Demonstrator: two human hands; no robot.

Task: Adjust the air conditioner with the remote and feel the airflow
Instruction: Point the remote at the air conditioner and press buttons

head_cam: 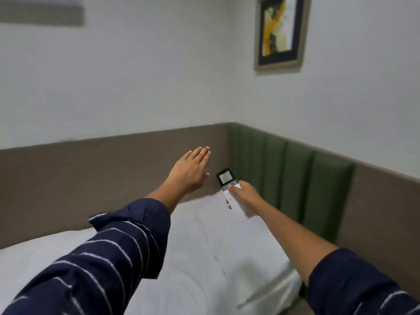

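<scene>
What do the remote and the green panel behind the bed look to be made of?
Remote: seemingly hard plastic, white body with a dark glossy top around a small grey screen; smooth, rigid edges. Green panel: probably padded fabric or faux leather, matte, divided into vertical cushioned strips; blur leaves the covering uncertain.

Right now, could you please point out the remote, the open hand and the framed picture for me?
remote (227, 178): head view, on its small screen.
left hand (189, 172): head view, on the back of the open hand.
framed picture (280, 30): head view, on the yellow artwork.
</scene>
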